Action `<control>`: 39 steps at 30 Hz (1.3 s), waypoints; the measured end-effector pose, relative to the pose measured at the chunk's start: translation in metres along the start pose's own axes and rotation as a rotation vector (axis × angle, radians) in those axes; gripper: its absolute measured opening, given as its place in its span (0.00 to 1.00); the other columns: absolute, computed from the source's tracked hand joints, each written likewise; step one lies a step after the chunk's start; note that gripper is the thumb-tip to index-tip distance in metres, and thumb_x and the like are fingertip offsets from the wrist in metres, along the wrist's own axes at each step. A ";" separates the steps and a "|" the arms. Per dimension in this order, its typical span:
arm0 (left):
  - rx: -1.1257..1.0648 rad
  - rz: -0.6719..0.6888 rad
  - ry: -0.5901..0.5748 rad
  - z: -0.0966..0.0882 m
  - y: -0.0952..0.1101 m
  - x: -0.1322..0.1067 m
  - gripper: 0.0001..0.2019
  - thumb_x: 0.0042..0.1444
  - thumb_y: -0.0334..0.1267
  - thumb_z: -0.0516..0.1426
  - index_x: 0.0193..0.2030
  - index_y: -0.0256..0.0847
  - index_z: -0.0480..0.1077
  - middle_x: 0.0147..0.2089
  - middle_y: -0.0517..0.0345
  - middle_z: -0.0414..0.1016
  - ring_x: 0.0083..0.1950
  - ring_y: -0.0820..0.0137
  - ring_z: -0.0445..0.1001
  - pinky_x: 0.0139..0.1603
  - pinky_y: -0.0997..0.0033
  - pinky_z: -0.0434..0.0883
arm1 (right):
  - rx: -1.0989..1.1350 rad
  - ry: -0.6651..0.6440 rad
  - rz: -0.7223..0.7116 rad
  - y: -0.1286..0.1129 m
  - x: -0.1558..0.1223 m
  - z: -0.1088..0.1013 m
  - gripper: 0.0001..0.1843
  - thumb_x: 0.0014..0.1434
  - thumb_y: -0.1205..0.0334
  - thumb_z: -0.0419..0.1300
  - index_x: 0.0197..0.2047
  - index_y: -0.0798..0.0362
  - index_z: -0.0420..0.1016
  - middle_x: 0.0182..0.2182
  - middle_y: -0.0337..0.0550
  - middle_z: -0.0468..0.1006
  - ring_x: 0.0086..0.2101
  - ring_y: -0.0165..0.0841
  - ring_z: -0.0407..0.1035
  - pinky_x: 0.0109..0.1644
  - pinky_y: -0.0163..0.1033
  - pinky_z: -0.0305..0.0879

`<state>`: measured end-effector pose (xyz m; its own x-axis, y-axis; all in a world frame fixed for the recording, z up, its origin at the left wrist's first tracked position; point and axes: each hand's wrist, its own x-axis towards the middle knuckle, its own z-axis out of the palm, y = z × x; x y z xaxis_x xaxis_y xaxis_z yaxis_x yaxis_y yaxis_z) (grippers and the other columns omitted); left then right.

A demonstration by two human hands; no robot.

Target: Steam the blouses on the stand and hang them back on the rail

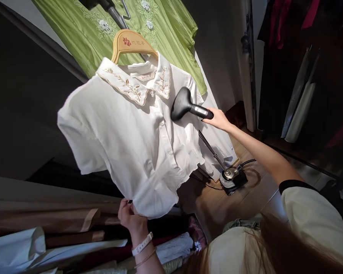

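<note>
**White blouse on hanger, steamer head at its front**

The person's right hand (220,120) holds the garment steamer handle (201,112), fingers (209,116) closed around it. Black steamer head (182,104) sits up against the far side of the blouse front; contact with the cloth can't be confirmed from here.

Left hand (130,217) is at the near end, fingers (124,207) closed on the hem of the white blouse (131,133). White wristband (143,244) and thin chain bracelet (145,258) on that wrist.

Blouse hangs from a wooden hanger (131,42) with a red logo, embroidered collar (122,82) on top. Green embroidered garment (171,38) hangs beyond it. Steamer pole (213,152) rises from the steamer base (233,180) on the wood floor (208,201), right of the blouse, with a black hose (247,163) at the base. Near left, a clothes rack (45,220) holds beige, white and dark garments. Far right, a dark wardrobe (297,76) holds red garments and pale garment bags (300,102).
</note>
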<state>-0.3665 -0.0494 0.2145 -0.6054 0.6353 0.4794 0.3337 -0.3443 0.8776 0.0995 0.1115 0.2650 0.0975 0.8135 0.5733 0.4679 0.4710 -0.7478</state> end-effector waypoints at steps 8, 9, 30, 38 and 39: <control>0.005 0.015 0.161 0.019 -0.001 -0.014 0.13 0.40 0.46 0.52 0.32 0.42 0.63 0.26 0.66 0.48 0.28 0.73 0.46 0.32 0.67 0.45 | 0.100 0.144 0.086 -0.040 -0.011 0.025 0.29 0.55 0.50 0.66 0.57 0.55 0.74 0.47 0.45 0.81 0.46 0.42 0.74 0.51 0.42 0.67; 0.009 0.022 0.154 0.020 -0.001 -0.015 0.13 0.40 0.46 0.52 0.32 0.42 0.63 0.26 0.66 0.47 0.28 0.73 0.46 0.32 0.67 0.44 | 0.109 0.133 0.101 -0.040 -0.017 0.031 0.28 0.55 0.50 0.66 0.56 0.54 0.74 0.46 0.45 0.81 0.46 0.42 0.74 0.51 0.43 0.68; -0.029 0.001 0.018 0.017 -0.003 -0.034 0.10 0.44 0.44 0.53 0.31 0.42 0.61 0.28 0.66 0.44 0.27 0.74 0.43 0.30 0.68 0.44 | 0.160 0.068 0.264 -0.050 -0.075 0.081 0.26 0.57 0.47 0.66 0.55 0.51 0.74 0.49 0.47 0.81 0.48 0.44 0.74 0.53 0.48 0.69; -0.110 -0.035 0.003 0.005 -0.009 -0.038 0.08 0.46 0.43 0.53 0.30 0.42 0.60 0.31 0.63 0.50 0.30 0.74 0.47 0.32 0.69 0.47 | 0.202 -0.016 0.364 -0.050 -0.110 0.099 0.22 0.55 0.49 0.68 0.51 0.48 0.76 0.44 0.44 0.82 0.45 0.43 0.76 0.51 0.46 0.70; -0.129 -0.043 0.004 0.005 -0.008 -0.038 0.08 0.46 0.42 0.53 0.30 0.41 0.61 0.30 0.64 0.50 0.30 0.74 0.47 0.32 0.69 0.47 | 0.214 0.000 0.367 -0.051 -0.109 0.101 0.23 0.55 0.48 0.68 0.52 0.48 0.76 0.44 0.44 0.82 0.46 0.43 0.76 0.52 0.46 0.70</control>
<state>-0.3422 -0.0670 0.1889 -0.6201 0.6486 0.4413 0.2119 -0.4032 0.8902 -0.0233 0.0334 0.2068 0.2235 0.9405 0.2559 0.2093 0.2101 -0.9550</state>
